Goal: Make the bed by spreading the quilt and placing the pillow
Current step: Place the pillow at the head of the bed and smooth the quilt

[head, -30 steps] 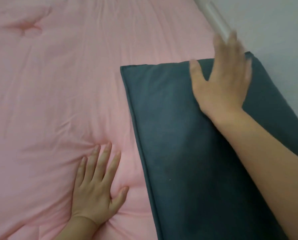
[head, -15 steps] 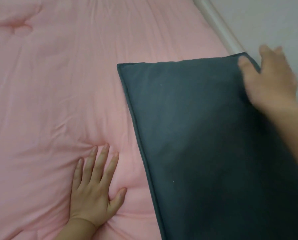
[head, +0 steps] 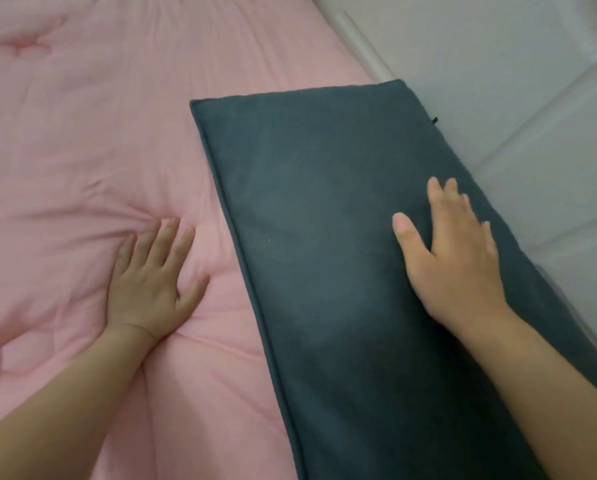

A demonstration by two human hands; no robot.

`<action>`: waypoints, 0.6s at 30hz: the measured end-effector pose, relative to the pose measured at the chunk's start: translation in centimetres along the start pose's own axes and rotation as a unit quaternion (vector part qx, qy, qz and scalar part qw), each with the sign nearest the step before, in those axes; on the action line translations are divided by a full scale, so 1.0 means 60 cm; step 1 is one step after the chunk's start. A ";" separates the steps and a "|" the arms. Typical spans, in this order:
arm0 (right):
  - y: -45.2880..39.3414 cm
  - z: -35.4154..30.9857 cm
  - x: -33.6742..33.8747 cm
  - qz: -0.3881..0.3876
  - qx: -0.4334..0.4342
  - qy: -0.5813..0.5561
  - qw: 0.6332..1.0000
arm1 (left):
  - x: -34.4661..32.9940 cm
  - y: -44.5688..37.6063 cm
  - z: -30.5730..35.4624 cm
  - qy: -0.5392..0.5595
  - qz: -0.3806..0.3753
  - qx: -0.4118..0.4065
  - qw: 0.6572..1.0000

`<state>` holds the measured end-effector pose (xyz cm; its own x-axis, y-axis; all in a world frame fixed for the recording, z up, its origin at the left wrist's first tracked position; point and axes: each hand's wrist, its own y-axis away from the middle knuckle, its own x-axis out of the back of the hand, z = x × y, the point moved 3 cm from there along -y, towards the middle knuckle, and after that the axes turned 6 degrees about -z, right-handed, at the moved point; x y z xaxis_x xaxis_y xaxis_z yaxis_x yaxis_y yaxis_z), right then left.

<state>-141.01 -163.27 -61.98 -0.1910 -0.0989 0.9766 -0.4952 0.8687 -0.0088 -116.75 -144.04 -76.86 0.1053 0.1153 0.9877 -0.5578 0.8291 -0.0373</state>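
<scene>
A pink quilt (head: 82,150) lies spread over the bed and fills the left and middle of the view. A long dark grey pillow (head: 307,209) lies flat on the quilt along its right side, against the headboard. My left hand (head: 151,282) rests palm down on the quilt just left of the pillow, fingers apart, and dents the fabric. My right hand (head: 453,258) lies flat and open on the pillow's right half, holding nothing.
A white padded headboard (head: 515,98) runs along the right side, behind the pillow. A pale strip of the bed frame (head: 363,46) shows between the quilt and the headboard at the top.
My right hand has come back from the pillow's far right corner and now lies flat on its right half. My left hand has stayed pressed on the quilt.
</scene>
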 end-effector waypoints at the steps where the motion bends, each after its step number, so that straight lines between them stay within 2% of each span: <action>1: 0.051 -0.001 0.009 0.017 0.023 0.011 1.000 | 0.010 0.017 0.005 -0.001 -0.009 0.004 1.000; 5: 0.186 0.005 -0.064 -0.079 0.063 0.115 0.988 | 0.040 0.093 0.024 0.022 -0.076 0.024 0.997; 10: 0.231 0.000 -0.046 -0.079 0.043 0.122 0.988 | 0.070 0.298 0.018 -0.012 -0.138 -0.047 0.989; 12: 0.282 0.000 -0.054 -0.106 0.035 0.131 0.985 | 0.075 0.373 0.008 -0.007 -0.156 -0.048 0.987; 18: 0.401 -0.004 -0.054 -0.167 0.093 0.155 0.969 | 0.082 0.519 0.014 0.005 -0.191 -0.071 0.979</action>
<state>-152.11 -141.93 -65.31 0.2563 -0.1848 0.9488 -0.6350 0.7079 0.3094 -134.29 -118.08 -73.06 0.2927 -0.2125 0.9323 -0.3564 0.8805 0.3126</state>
